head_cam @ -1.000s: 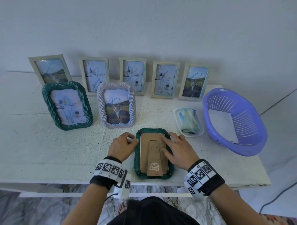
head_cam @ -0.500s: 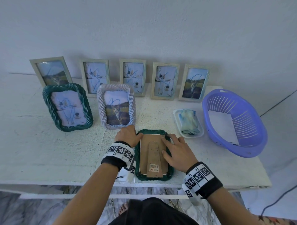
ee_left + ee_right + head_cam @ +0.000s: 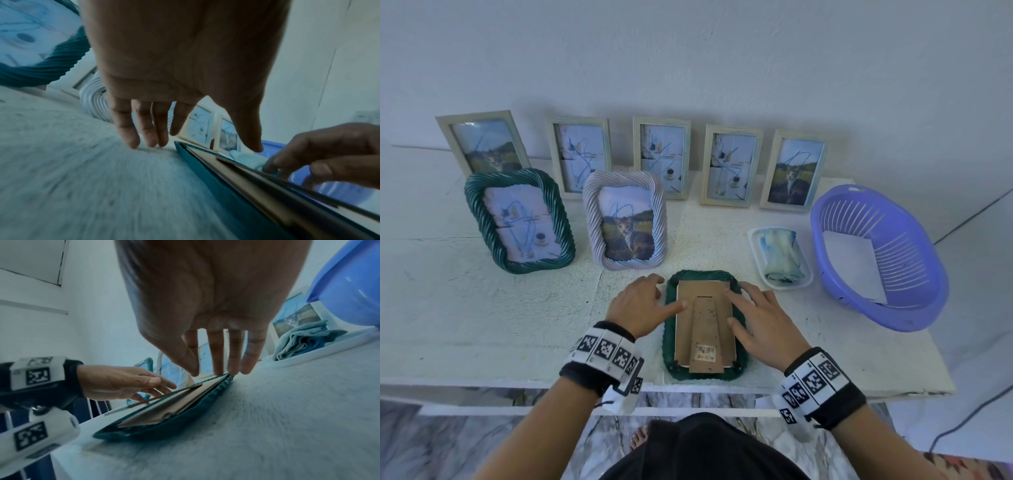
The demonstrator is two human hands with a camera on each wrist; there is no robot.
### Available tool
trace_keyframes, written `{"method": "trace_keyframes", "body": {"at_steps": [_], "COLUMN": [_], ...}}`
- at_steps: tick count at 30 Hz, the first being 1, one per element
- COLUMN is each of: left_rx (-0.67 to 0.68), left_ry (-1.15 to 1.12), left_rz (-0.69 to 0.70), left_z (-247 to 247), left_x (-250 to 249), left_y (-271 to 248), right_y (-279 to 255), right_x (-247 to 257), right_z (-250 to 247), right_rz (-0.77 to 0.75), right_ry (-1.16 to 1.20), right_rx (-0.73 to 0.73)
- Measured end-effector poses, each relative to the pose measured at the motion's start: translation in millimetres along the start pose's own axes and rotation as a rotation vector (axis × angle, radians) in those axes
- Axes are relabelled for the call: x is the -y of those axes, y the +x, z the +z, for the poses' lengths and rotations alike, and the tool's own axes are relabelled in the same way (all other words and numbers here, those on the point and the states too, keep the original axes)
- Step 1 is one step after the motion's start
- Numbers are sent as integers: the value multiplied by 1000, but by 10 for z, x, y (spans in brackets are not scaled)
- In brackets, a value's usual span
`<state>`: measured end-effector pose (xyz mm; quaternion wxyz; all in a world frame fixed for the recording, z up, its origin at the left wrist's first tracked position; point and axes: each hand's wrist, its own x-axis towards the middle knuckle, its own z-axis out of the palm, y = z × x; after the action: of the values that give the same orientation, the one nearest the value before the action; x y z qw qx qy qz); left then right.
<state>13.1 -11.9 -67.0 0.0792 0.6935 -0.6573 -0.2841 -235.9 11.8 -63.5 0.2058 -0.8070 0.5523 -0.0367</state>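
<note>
A green rope-rimmed picture frame (image 3: 670, 346) lies face down at the table's front edge, its brown cardboard back and stand (image 3: 705, 329) facing up. My left hand (image 3: 643, 301) sits at its left side, fingers straight with fingertips (image 3: 133, 142) on the table and the thumb reaching over the backing. My right hand (image 3: 760, 318) lies on the frame's right side, with straight fingers (image 3: 218, 368) touching the far right edge of the frame (image 3: 174, 423). Neither hand grips anything. The frame's front is hidden.
Five pale frames (image 3: 661, 154) stand along the wall, with a green rope frame (image 3: 517, 219) and a white rope frame (image 3: 625, 224) in front of them. A white tray (image 3: 804, 277) holding a folded cloth and a purple basket (image 3: 928, 308) holding paper stand at the right.
My left hand uncurled at the frame's upper left corner and spread, its thumb now over the backing. My right hand stayed on the frame's right side, fingers straighter.
</note>
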Motion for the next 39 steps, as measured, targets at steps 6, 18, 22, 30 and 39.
{"method": "trace_keyframes", "body": {"at_steps": [6, 18, 22, 30, 39], "left_rx": [18, -18, -30, -6, 211], "left_ry": [111, 278, 259, 214, 108], "left_rz": [99, 98, 105, 122, 248], "left_z": [182, 233, 240, 268, 230], "left_x": [-35, -137, -124, -48, 250], "left_y": [-327, -358, -352, -353, -398], "right_y": [-357, -363, -357, -307, -229], "right_x": [-110, -222, -230, 41, 154], "right_z": [27, 121, 120, 124, 166], "right_rz": [-256, -354, -350, -199, -154], "right_ry": [96, 56, 34, -105, -110], "right_rx": [15, 46, 34, 50, -55]}}
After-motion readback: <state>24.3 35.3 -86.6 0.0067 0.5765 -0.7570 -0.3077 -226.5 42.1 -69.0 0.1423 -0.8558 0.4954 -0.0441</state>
